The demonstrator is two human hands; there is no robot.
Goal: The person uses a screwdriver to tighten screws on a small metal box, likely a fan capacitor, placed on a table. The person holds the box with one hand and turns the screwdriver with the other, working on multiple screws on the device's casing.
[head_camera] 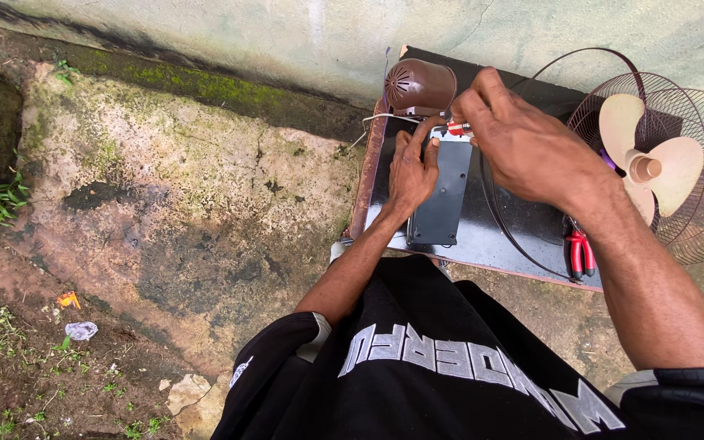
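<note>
My left hand (413,167) rests flat on a long black box-shaped part (440,200) lying on a dark table (515,232), fingers pointing toward the wall. My right hand (523,138) reaches over from the right and pinches a small red-handled tool (456,127) at the far end of the black part. Just beyond the fingers sits a brown domed fan motor housing (419,85), with a white wire (385,118) running from it.
A brown wire fan guard (678,212) with a beige three-blade propeller (645,159) stands at the table's right. Red-handled pliers (580,253) lie near the table's front edge. A thin wire ring (495,212) lies on the tabletop. Mossy concrete and a wall lie left and behind.
</note>
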